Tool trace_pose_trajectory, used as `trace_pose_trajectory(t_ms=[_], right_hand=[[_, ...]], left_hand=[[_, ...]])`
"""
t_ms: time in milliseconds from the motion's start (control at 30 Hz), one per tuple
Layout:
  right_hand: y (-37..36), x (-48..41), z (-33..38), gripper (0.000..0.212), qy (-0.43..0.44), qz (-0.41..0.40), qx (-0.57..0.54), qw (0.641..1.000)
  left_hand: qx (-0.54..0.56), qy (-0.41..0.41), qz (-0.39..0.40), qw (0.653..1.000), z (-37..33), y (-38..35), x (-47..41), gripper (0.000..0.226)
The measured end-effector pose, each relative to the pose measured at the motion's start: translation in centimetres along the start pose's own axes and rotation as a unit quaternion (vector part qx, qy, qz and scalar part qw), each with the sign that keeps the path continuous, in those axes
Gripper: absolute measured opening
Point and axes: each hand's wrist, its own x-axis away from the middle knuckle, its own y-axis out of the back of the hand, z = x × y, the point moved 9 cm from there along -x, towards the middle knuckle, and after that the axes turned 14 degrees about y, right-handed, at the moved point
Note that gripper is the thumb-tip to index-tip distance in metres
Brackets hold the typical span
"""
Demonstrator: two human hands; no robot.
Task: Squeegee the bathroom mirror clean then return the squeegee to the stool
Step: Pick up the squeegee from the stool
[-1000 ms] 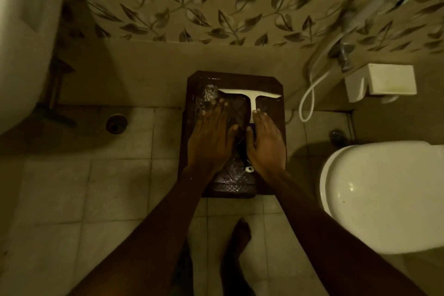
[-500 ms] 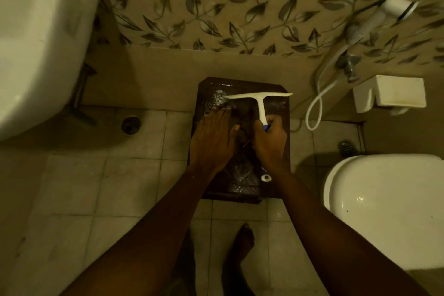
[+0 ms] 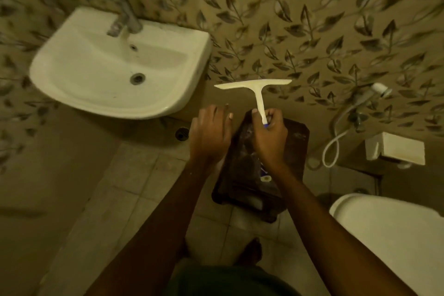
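Gripping the squeegee above the stool

Head view: the right hand (image 3: 269, 134) is closed around the handle of the white squeegee (image 3: 254, 90), blade up and clear of the dark stool (image 3: 295, 151) below. The left hand (image 3: 209, 134) hovers beside it, fingers spread, holding nothing. A white sink (image 3: 115, 67) hangs at left.

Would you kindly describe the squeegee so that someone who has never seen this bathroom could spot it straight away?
Start at the white sink on the leaf-patterned wall and look right, above the dark stool on the floor. There the right hand grips the squeegee by its handle, blade end up. It is the only pale T-shaped thing here, with a long flat crossbar on a slim stem.
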Motion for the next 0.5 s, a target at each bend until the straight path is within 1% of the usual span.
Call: trace_pose_trajectory(t_ms=[200,300,400,500], right_hand=[[-8.1,2.5,9.0,0.024,0.064,0.024,-0.047,0.997],[-12.7,4.0,13.3,0.034,0.088,0.019,-0.048,0.995],[-16.4,5.2,18.0,0.033,0.121,-0.002,-0.087,0.989],[-19.2,5.8,22.7,0.032,0.172,-0.022,-0.092,0.981]], left_hand=[[0.029,-0.004,-0.055,0.998,7.3,8.8,-2.8,0.025],[0.027,-0.030,-0.082,0.996,11.8,12.8,-4.8,0.027],[0.016,-0.067,-0.112,0.991,15.5,17.0,-6.7,0.030],[0.001,-0.083,-0.154,0.985,18.3,21.3,-8.9,0.031]])
